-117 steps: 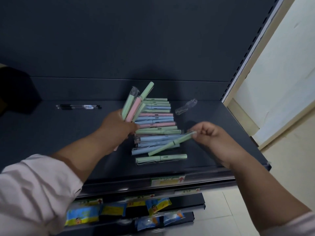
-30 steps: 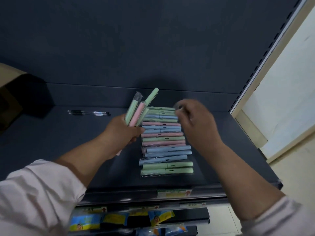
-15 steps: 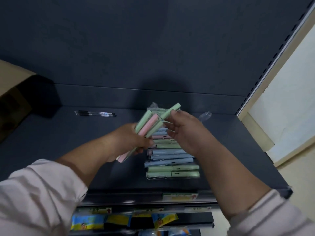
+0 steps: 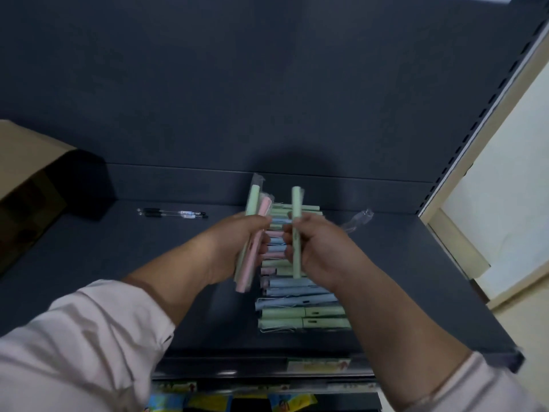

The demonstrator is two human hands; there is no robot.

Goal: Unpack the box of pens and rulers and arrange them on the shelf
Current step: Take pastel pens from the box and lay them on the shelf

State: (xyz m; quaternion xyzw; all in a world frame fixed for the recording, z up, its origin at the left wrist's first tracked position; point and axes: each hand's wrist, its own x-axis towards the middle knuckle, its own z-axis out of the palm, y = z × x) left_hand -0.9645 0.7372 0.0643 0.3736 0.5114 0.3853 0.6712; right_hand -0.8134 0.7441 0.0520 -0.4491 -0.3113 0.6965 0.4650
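Observation:
Several pastel pens in clear sleeves lie side by side in a row (image 4: 300, 304) on the dark shelf (image 4: 118, 263). My left hand (image 4: 234, 248) grips a small bundle of pens (image 4: 252, 230), one green and one pink, pointing up and away from me. My right hand (image 4: 318, 248) holds a single green pen (image 4: 296, 227) upright just to the right of that bundle, above the middle of the row. The two hands nearly touch. Their arms hide part of the row.
Two dark ballpoint pens (image 4: 172, 214) lie at the back left of the shelf. A cardboard box (image 4: 26, 179) stands at the far left. A loose clear sleeve (image 4: 358, 221) lies behind my right hand. The shelf's upright (image 4: 481, 114) and a pale wall bound the right side.
My right hand went from the back of the row to the bundle and pulled one green pen out of it. That pen now stands apart in my right hand.

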